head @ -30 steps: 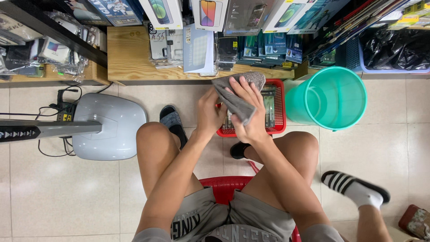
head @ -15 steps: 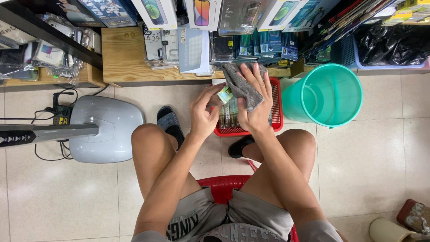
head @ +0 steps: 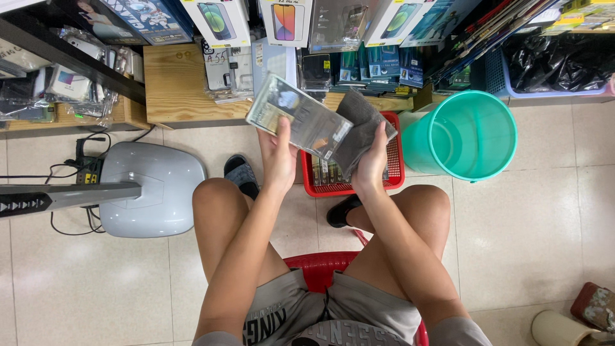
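Flat packet [head: 298, 122], upper centre of frame: clear, glossy, silvery-grey with a white edge strip.
Cloth [head: 359, 128] just right of it: plain dark grey, no pattern.
Basket [head: 397, 170] at centre: red, fine mesh walls.
Bucket [head: 471, 134], upper right: uniform teal green inside and out.
Fan base [head: 150, 189], left: pale grey, smooth; black cables beside it.
Stool [head: 320, 266], lower centre: red.
Shorts [head: 288, 314], bottom: heather grey with black block lettering.
Floor [head: 532, 243]: cream tiles, thin darker grout lines.
Shelf [head: 176, 90], upper left: light wood grain.
Bag [head: 557, 61], upper right corner: glossy black.
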